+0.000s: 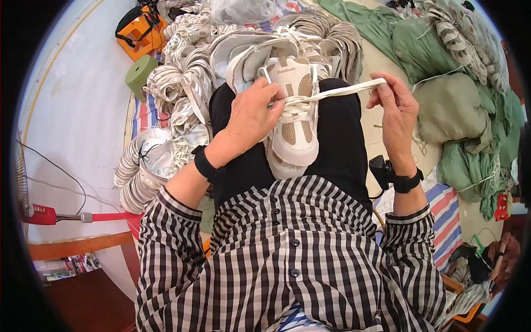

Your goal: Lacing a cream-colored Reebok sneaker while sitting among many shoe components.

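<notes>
Head view — sneaker [293, 119] lies lengthwise, toe toward wearer.

Soft, even daylight falls over my lap, bright and without glare. Shadows are faint, only under my left hand [251, 119] on the white shoe [293, 116]. Focus stays sharp centrally; the fisheye bends edges, rimmed by black corners.

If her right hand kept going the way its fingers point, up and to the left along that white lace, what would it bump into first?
Most likely the white shoe on her lap: the right hand pinches the flat lace, which runs straight to the shoe's lacing, where the left hand rests. Depth is hard to judge.
</notes>
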{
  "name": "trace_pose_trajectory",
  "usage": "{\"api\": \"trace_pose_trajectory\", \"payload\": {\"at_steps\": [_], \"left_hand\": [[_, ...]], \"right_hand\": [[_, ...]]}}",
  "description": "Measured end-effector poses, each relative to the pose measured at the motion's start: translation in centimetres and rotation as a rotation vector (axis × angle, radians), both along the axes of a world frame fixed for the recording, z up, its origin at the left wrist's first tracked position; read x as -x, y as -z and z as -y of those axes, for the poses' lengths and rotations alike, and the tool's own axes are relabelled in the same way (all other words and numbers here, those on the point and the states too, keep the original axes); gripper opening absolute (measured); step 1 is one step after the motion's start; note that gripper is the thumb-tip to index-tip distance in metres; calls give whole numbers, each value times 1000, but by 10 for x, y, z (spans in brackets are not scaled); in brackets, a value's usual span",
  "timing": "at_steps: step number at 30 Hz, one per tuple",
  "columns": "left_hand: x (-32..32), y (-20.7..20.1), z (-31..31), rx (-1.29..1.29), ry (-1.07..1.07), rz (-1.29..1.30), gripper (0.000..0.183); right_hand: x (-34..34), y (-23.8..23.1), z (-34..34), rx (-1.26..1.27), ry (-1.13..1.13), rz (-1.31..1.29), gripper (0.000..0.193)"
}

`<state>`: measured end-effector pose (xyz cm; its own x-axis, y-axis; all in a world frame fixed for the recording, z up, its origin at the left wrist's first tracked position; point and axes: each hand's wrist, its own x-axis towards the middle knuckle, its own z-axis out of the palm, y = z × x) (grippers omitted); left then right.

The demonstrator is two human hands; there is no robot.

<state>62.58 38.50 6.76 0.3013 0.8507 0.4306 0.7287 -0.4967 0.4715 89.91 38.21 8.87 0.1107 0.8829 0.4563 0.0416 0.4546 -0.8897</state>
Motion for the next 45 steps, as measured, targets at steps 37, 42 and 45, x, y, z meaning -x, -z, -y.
{"api": "trace_pose_trajectory", "payload": {"at_steps": [37,42,45], "left_hand": [[284,29,40,-90,-480,-636,13],[200,24,62,-131,-257,-419,13],[120,16,82,8,-99,14,18]], "right_hand": [[50,43,-24,236,-322,260,15],[53,44,-22,-50,-173,551,23],[56,43,-22,-103,-174,614,17]]}}
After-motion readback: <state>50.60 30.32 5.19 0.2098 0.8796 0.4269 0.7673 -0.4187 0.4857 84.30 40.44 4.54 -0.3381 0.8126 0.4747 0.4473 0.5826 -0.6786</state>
